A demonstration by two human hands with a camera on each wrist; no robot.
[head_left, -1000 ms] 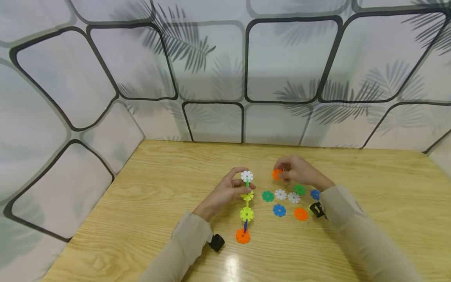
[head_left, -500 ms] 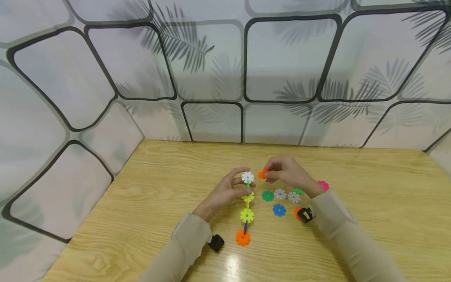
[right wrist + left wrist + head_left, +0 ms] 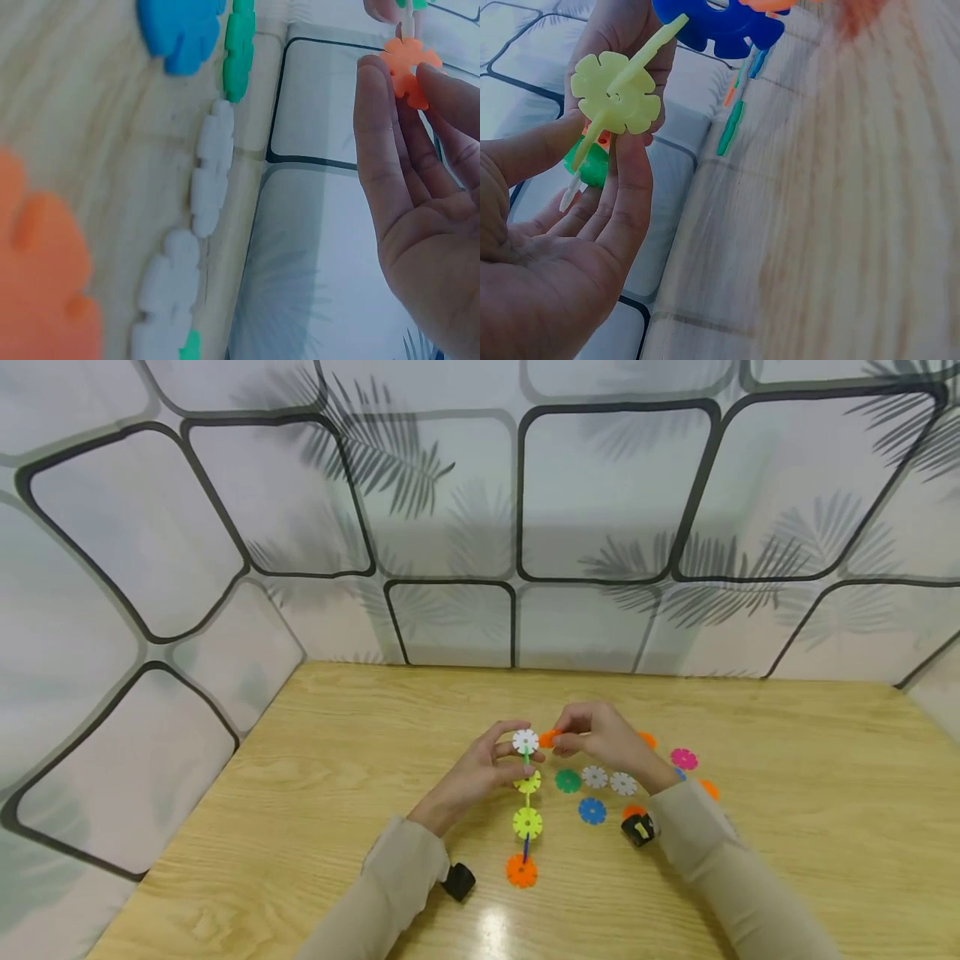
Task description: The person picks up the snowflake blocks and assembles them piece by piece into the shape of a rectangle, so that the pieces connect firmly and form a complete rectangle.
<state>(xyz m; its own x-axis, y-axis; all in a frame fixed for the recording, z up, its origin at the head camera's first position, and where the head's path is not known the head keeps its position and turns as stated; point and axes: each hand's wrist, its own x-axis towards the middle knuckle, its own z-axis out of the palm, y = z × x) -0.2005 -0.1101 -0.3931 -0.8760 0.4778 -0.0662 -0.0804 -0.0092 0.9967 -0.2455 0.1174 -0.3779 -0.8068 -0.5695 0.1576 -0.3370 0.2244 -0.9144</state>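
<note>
In the head view my left hand (image 3: pixel 468 772) grips the upper part of a chain of slotted flower-shaped plastic discs. Its far end is a white disc (image 3: pixel 525 742); lower come a yellow disc (image 3: pixel 527 823) and an orange end disc (image 3: pixel 521 871). The left wrist view shows thumb and fingers around the chain, near a green disc (image 3: pixel 592 163). My right hand (image 3: pixel 603 743) pinches a loose orange disc (image 3: pixel 550 739) between thumb and fingers. That disc meets the white one edge to edge; the right wrist view also shows the orange disc (image 3: pixel 409 67) against it.
Loose discs lie on the wooden table (image 3: pixel 337 735) right of the chain: green (image 3: pixel 567 781), white (image 3: pixel 595 777), blue (image 3: pixel 592 811) and pink (image 3: pixel 684 759). Several orange ones lie partly under the right forearm. A patterned wall (image 3: pixel 450 618) borders the table's far edge.
My right hand has brought the orange disc leftward, from above the loose discs to the white end of the chain. The left hand still holds the chain in nearly the same place.
</note>
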